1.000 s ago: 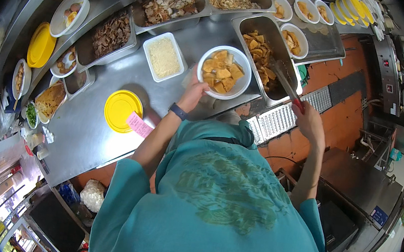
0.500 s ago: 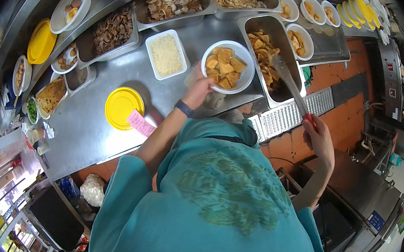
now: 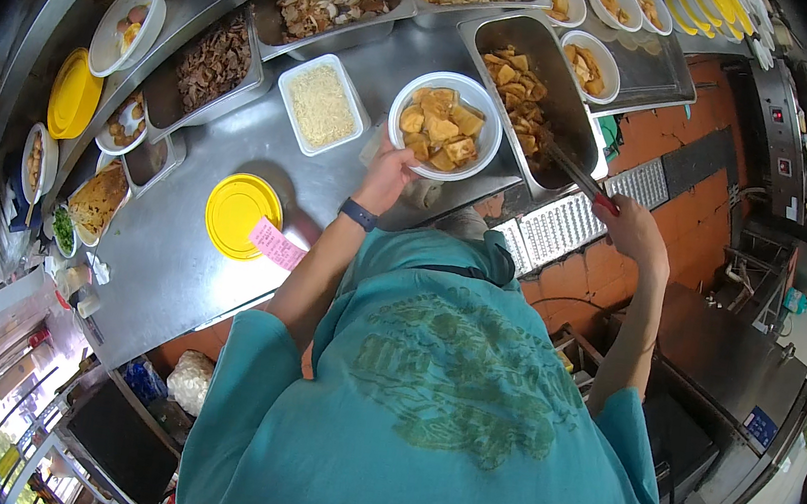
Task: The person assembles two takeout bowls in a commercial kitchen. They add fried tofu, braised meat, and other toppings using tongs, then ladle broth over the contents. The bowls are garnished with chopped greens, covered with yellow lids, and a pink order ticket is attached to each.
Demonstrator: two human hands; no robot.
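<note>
My left hand point(image 3: 389, 179) is closed on the near rim of a round white plastic bowl point(image 3: 490, 150), which holds golden-brown chunks of food point(image 3: 444, 126). My right hand point(image 3: 636, 230) grips the red handle of long metal tongs point(image 3: 579, 173). The tongs' far end is down among similar chunks in a deep steel pan point(image 3: 581, 123) to the right of the bowl, so their tips are hidden. Left of the bowl stands a square white tub point(image 3: 324, 104) of pale shredded food. A round yellow lid point(image 3: 239, 212) with a pink slip point(image 3: 276, 243) lies nearer my left forearm.
Steel pans of sliced and chopped meat point(image 3: 213, 67) line the counter's back. Bowls of food point(image 3: 588, 65) stand on a steel tray at the far right, near stacked yellow lids point(image 3: 705, 12). A perforated metal strip point(image 3: 568, 227) edges the orange floor. A yellow container point(image 3: 74, 96) sits at left.
My right hand has lowered the tongs deeper into the steel pan, near its front end. My left hand still holds the bowl. The whole view has shifted slightly.
</note>
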